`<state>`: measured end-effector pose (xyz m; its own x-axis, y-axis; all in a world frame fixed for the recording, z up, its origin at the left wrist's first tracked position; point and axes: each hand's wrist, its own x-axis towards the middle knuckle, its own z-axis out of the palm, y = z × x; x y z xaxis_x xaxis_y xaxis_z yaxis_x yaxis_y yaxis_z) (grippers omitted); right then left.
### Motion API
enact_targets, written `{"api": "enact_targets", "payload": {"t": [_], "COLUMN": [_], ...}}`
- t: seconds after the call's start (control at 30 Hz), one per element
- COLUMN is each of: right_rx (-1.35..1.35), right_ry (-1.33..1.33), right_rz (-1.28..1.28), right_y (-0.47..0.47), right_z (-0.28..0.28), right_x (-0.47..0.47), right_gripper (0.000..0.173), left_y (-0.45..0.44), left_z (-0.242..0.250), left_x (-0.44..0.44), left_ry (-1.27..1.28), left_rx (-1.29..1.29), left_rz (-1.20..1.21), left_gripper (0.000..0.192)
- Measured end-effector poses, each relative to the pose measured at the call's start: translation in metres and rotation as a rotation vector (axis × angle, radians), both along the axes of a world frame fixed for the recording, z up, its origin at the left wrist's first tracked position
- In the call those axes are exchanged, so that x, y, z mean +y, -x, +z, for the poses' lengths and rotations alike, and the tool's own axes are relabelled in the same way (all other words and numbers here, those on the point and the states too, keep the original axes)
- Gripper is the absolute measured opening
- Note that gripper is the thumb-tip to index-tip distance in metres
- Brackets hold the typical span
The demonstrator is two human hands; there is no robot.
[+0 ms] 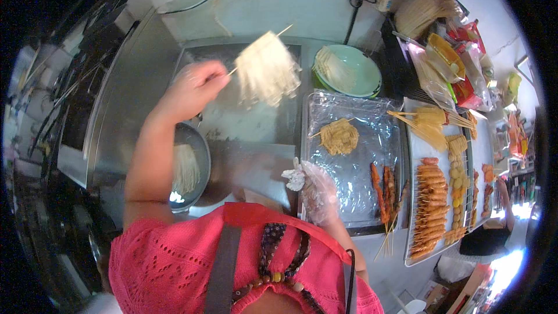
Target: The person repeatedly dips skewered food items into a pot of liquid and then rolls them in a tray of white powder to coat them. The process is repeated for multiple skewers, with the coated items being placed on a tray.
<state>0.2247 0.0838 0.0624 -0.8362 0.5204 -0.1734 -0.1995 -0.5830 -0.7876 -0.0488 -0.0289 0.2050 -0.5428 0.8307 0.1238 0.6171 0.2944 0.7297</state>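
Note:
My bare left hand (198, 87) pinches the end of a wooden skewer, blurred by motion. Threaded on that skewer, a fan of enoki mushrooms (268, 69) hangs over a steel worktop (244, 126). A clear plastic glove covers my right hand (318, 192), low over the left edge of a film-covered tray (362, 113). Its fingertips look whitish and crumpled; whether they hold anything cannot be told. On the tray lie a skewered, batter-coated clump (339, 137) and several reddish skewers (386, 192). Below my left forearm, a dark round pan (205, 174) contains more pale enoki.
A green bowl (368, 74) with enoki stands behind the tray. To the right, a metal tray (409, 244) carries rows of sausage skewers (431, 205) and ball skewers (457, 179). A dark bin (392, 39) of packets and sticks sits at the back right. Another person's arm (505, 200) shows far right.

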Motion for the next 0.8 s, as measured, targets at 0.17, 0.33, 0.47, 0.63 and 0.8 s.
{"api": "enact_targets", "payload": {"t": [0.17,0.33,0.47,0.63,0.8], "right_rx": [-0.063,-0.109,-0.113,-0.315,-0.295], "right_ry": [0.131,-0.728,-1.025,-1.22,-1.314], "right_rz": [0.032,0.135,0.091,0.183,0.137], "right_y": [0.005,0.009,0.016,0.023,0.03], "right_z": [0.003,0.001,-0.002,-0.003,-0.001], "right_x": [-0.017,-0.035,-0.053,-0.077,-0.098], "right_gripper": [0.025,0.028,0.027,0.027,0.024], "left_y": [-0.015,-0.008,-0.008,-0.001,-0.007], "left_z": [-0.001,-0.063,-0.126,-0.161,-0.177], "left_x": [-0.134,-0.233,-0.261,-0.249,-0.217], "left_ry": [0.109,0.404,0.636,0.545,0.673], "left_rx": [-0.19,-0.254,0.231,0.283,0.285], "left_rz": [0.208,0.337,0.372,0.683,0.387], "left_gripper": [0.017,0.019,0.022,0.038,0.069]}}
